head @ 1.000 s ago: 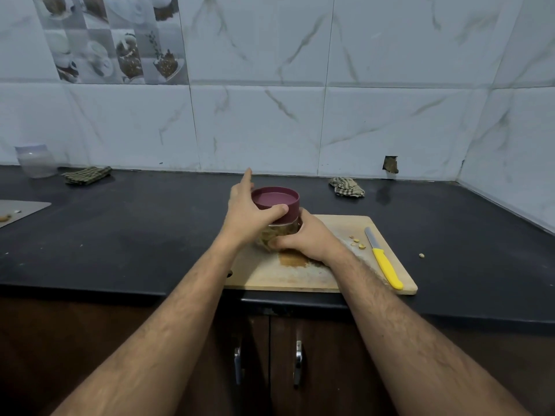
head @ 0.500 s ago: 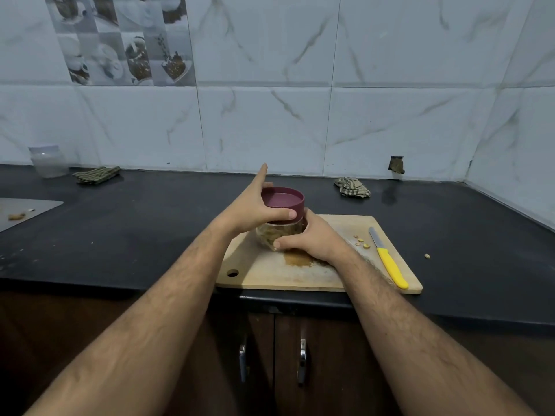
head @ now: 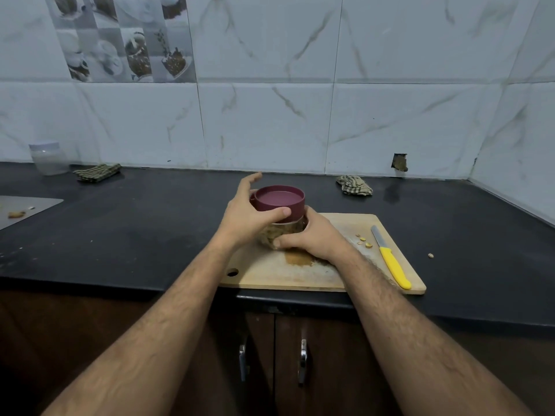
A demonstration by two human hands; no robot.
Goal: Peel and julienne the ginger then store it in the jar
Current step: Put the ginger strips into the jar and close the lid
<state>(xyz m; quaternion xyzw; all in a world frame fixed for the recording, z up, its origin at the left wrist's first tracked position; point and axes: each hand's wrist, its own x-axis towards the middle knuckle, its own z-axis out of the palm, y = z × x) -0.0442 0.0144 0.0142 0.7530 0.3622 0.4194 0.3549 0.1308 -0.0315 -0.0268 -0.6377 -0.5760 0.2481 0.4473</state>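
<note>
Landmark: the wooden cutting board [head: 300, 274] lies on the black counter [head: 144, 235] in front of me, and every place below is given from it.
Far left of the board: a clear plastic container [head: 48, 159] stands at the wall, with a folded checked cloth [head: 96, 172] just beside it.
My left hand [head: 249, 216]: curled over the maroon lid [head: 279, 202], thumb across its near side and forefinger lifted clear behind it.
Jar [head: 280, 234]: upright on the board's back half; through the glass below the lid I see pale shreds that I take for the ginger.
My right hand [head: 312, 240]: wrapped round the jar's glass body, holding it steady against the board.
Board's right part: a few ginger scraps [head: 364, 240], then the yellow-handled knife [head: 390, 261] lying flat, untouched.
Behind the board, to the right: a second crumpled cloth [head: 354, 185] near the wall.
Step in hand: closing the jar, as I judge it; the cutting looks done.
Next move: turn the lid with my left hand while my right keeps the glass from spinning. Whether the lid is already tight I cannot tell.
</note>
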